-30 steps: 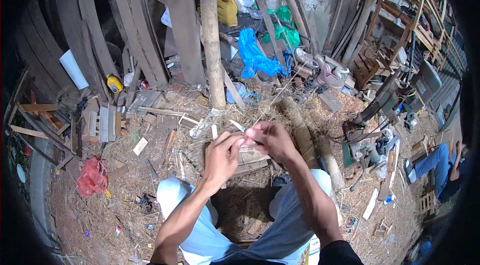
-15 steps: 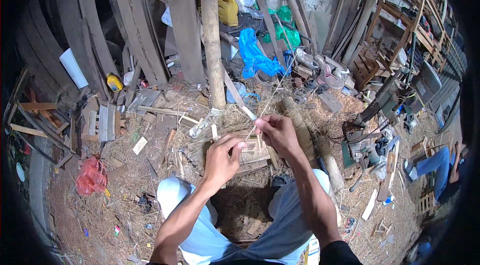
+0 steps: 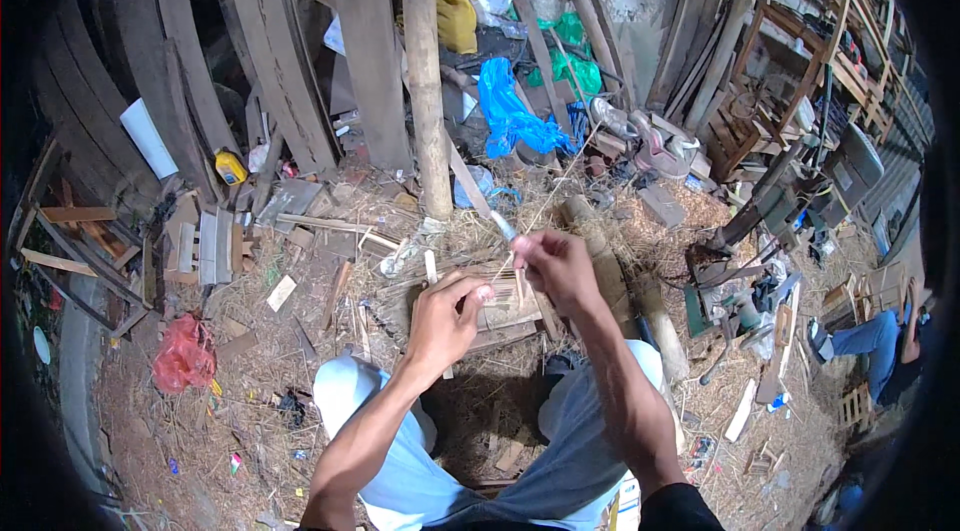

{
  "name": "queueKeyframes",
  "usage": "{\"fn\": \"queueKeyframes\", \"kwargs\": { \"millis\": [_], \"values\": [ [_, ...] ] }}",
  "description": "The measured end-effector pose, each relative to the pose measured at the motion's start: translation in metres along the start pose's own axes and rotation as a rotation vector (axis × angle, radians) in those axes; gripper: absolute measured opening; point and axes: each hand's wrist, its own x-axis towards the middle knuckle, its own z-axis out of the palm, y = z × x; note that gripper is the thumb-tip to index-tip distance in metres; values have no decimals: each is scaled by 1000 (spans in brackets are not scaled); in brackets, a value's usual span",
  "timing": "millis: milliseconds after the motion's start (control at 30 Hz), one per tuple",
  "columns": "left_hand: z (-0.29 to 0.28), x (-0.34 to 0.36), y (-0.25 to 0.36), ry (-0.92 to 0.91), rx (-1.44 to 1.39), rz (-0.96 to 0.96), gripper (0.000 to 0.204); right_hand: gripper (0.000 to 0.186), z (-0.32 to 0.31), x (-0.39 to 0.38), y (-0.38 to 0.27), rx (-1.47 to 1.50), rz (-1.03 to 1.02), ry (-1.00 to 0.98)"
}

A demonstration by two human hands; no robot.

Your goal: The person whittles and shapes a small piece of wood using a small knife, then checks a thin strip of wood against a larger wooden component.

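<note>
Knees in light trousers nearest, straw floor between and around them. Just above the knees, left hand closed on the wooden piece, fingers curled over its near edge, pinning it. Right hand, just right of and above that grip, pinched shut on a thin strip; the strip runs up and away from the pinch toward the blue bag. A small blade-like tip shows just left of the right-hand pinch; cannot tell which fingers hold it.

Risks, as a judgement: strip looks thin, could snap or slip out if pulled hard; sharp tip close to left fingers, a slip could cut; wooden piece could shift on loose straw.

Beyond the grip: upright post, leaning planks, yellow can.
</note>
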Motion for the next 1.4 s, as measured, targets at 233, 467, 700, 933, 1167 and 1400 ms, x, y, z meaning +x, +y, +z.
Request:
{"fn": "queueKeyframes", "kwargs": {
  "millis": [233,467,700,933,1167,1400],
  "values": [
    [1,1,-3,-16,45,16,14,18,1,-2,-4,-1,57,-62],
    [3,-2,-26,-41,2,-8,13,17,-19,7,-4,-26,-68,250],
    [6,7,-37,-97,-525,-360,16,28,-40,8,13,-315,-116,295],
    [8,10,-33,54,-902,-466,12,32,3,-10,18,-401,-194,104],
    [11,9,-34,121,-915,-500,12,31,28,-14,23,-351,-287,14],
    [-2,2,-11,-79,-166,-166,21,29,11,-15,1,-500,-168,127]
  ]
}}
